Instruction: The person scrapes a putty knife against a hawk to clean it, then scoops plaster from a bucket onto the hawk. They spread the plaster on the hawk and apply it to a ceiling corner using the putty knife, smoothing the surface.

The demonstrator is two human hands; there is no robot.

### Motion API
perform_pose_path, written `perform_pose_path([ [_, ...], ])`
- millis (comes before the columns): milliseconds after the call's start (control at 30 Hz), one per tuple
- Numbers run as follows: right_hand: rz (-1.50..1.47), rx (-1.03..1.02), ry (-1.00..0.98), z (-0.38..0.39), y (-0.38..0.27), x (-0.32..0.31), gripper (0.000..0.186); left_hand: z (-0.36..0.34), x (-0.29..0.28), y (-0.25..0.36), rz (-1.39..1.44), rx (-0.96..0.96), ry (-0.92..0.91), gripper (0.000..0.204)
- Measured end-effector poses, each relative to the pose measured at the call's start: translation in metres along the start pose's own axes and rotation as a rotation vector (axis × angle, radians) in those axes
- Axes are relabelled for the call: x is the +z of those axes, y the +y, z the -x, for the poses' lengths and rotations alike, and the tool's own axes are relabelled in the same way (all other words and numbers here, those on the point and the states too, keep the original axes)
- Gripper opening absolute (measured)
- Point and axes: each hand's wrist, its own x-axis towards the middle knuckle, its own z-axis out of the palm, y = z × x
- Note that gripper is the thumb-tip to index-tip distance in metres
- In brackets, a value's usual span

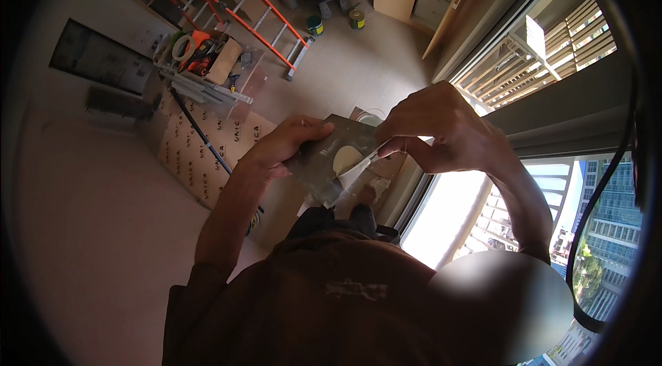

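My left hand (284, 147) grips the left edge of a flat grey board (320, 157), thumb on top and fingers underneath. On the board lies a rounded pat of cream-coloured putty (347, 157). Closed around the handle of a putty knife (354, 172) is my right hand (441, 130), over the board's right side. The knife slants down to the left, its blade at the near edge of the putty. Whether the blade presses on the board, I cannot tell.
An orange stepladder (270, 42) stands at the far left. Near it, tools and a cardboard box (224, 62) are piled. Printed protective sheeting (196, 152) covers floor on the left. Two cans (356, 19) stand farther back. A bright window (448, 218) lies close on the right.
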Motion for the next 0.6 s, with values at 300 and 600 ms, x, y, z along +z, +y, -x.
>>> perform_pose_path([
  [300,-0.137,0.399,-0.337,-0.030,0.043,-0.002,0.027,-0.028,-0.022,-0.033,0.107,-0.083,-0.007,0.029],
  [600,-1.129,0.772,0.006,0.017,0.043,0.036,0.053,-0.018,-0.054,-0.011,0.109,0.006,0.152,0.026],
])
